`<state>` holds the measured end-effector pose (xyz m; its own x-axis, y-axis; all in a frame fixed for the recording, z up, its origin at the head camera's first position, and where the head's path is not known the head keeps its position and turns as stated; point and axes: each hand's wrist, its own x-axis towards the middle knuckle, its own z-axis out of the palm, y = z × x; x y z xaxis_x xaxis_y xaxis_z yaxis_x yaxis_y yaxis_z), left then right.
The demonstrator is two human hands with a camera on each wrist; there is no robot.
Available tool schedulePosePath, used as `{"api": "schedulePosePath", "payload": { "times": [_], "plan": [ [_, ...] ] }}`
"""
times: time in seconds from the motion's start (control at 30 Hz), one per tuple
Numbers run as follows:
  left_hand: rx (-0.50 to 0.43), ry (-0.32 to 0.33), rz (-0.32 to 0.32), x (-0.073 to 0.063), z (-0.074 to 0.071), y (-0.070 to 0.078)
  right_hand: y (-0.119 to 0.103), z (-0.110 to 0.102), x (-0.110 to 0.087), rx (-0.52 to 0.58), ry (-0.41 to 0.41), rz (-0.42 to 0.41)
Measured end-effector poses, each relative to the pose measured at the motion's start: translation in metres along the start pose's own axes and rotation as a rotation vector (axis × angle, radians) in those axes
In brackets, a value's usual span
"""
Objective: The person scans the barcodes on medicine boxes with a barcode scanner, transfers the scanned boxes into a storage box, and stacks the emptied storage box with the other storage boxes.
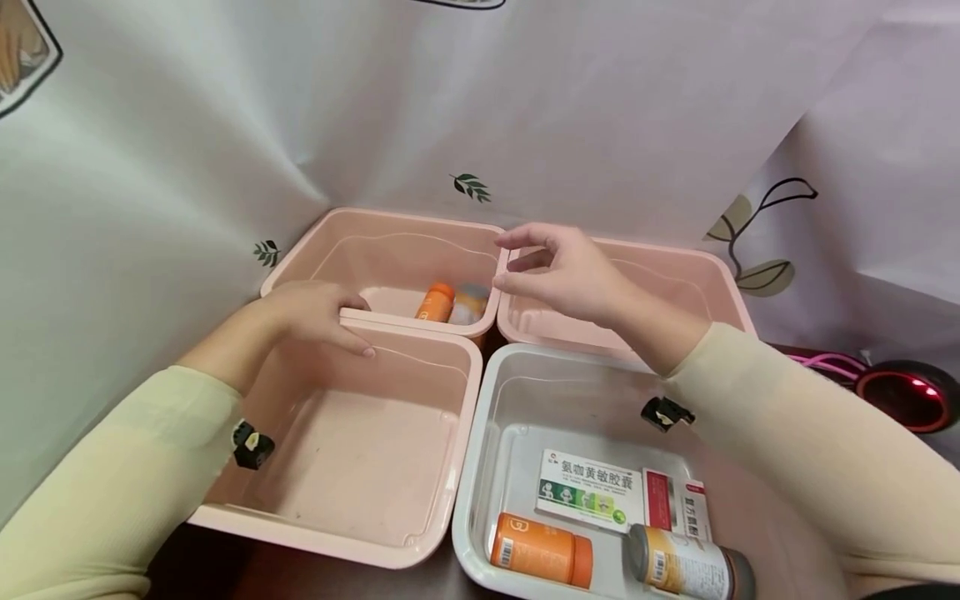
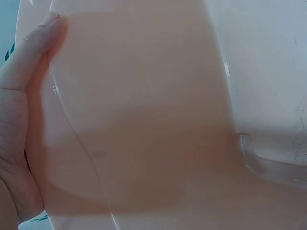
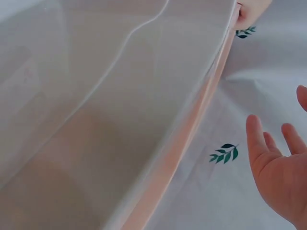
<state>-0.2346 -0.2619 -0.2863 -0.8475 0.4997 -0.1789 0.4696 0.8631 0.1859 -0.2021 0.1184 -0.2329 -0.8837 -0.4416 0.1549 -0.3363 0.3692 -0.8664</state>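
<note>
My left hand (image 1: 311,312) grips the back rim of the front-left pink bin (image 1: 367,450). Its thumb lies on the near side and the fingers reach over into the back-left pink bin (image 1: 405,254). In the left wrist view the thumb (image 2: 21,62) lies along the pink wall. Above the border between the two back bins is my right hand (image 1: 562,275), fingers apart and loosely bent, holding nothing. Closest below it are an orange bottle (image 1: 437,302) and a grey-capped bottle (image 1: 469,305) in the back-left bin.
The back-right pink bin (image 1: 675,287) lies partly behind my right arm. At front right, a grey-white bin (image 1: 577,396) holds a white-green medicine box (image 1: 588,490), a red-white box (image 1: 675,502), an orange bottle (image 1: 540,550) and a grey-capped bottle (image 1: 690,565). A red-lit round device (image 1: 907,396) sits far right.
</note>
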Motion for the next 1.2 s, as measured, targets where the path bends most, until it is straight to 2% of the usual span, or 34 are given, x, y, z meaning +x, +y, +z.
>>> {"api": "schedulePosePath", "payload": {
  "times": [0.2, 0.3, 0.57, 0.77, 0.9, 1.07, 1.2],
  "plan": [
    [0.006, 0.000, 0.004, -0.001, 0.000, -0.003, 0.004, 0.002, -0.020, -0.149, -0.070, -0.083],
    [0.005, 0.003, 0.002, -0.002, -0.002, -0.005, 0.009, 0.006, -0.031, -0.170, -0.087, -0.128],
    [0.007, -0.006, 0.000, -0.005, -0.003, -0.009, 0.019, 0.026, -0.063, -0.227, -0.094, -0.310],
    [0.002, -0.005, 0.000, -0.007, -0.002, -0.009, 0.032, 0.044, -0.090, -0.264, -0.170, -0.381],
    [0.000, -0.007, -0.001, -0.007, -0.002, -0.010, 0.039, 0.056, -0.107, -0.340, -0.216, -0.416],
    [0.002, -0.005, -0.016, -0.007, -0.003, -0.008, 0.044, 0.067, -0.119, -0.409, -0.344, -0.334],
    [0.009, -0.003, -0.018, -0.009, -0.004, -0.004, 0.050, 0.075, -0.129, -0.479, -0.533, -0.200]
  ]
}}
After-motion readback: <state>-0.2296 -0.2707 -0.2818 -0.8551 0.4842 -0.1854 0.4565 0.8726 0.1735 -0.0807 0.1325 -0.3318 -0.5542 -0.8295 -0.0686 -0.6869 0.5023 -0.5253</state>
